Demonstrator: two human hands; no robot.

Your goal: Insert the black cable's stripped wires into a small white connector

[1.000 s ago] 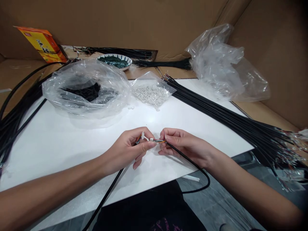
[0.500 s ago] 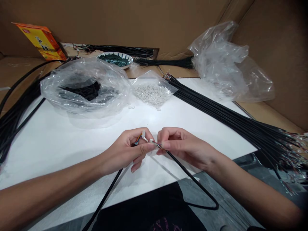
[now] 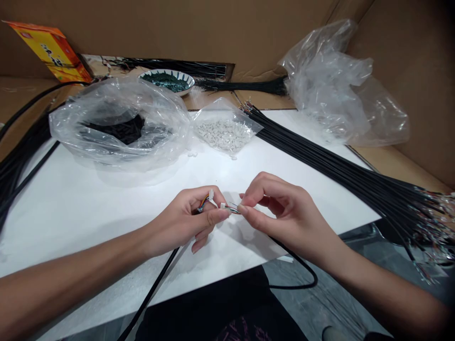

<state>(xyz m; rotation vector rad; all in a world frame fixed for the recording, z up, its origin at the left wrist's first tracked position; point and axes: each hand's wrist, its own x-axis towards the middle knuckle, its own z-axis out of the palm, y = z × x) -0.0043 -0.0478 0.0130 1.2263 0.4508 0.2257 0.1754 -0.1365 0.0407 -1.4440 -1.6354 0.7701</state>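
My left hand is closed, its thumb and fingers pinching a small white connector. A second white connector, with yellow, orange and blue wires behind it, rises between the fingers of that same hand. From the pinched connector, thin coloured wires run right to my right hand, whose thumb and forefinger are pressed together on a thin wire end. Black cable loops below my right hand over the table edge, and another length drops from under my left hand. The wire's tip inside the right pinch is hidden.
On the white board lie a plastic bag of black pieces and a bag of white connectors. Bundled black cables stretch along the right. Behind stand a patterned bowl, an orange-yellow packet and crumpled plastic.
My right hand has shifted slightly right and turned, letting go of the cable end and now pinching a thin wire. The cable loop sits a little higher. My left hand stays nearly still.
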